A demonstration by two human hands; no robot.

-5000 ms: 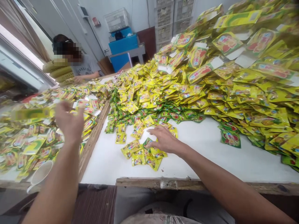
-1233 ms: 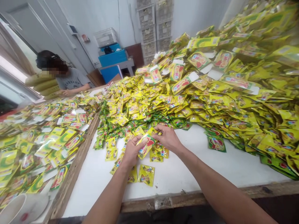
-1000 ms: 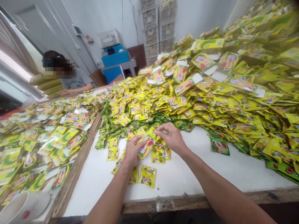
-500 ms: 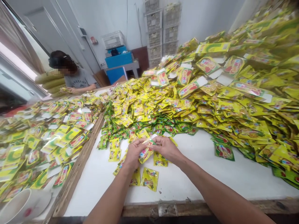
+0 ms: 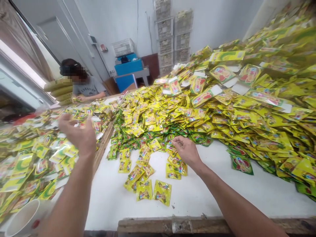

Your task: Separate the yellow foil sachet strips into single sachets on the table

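Notably, right hand [image 5: 187, 150] sitting nearer: fingers [image 5: 176, 141] curling onto small sachets [image 5: 175, 163] on bench [image 5: 222, 187], grip unclear. Left hand [image 5: 78, 135] hovering well left, opened out, empty, over larger packets [image 5: 29, 161].

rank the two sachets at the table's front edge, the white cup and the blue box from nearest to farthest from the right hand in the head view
1. two sachets: just short of the right hand, slightly to its left.
2. white cup: far left, in the bottom corner.
3. blue box: at the back, near the wall.
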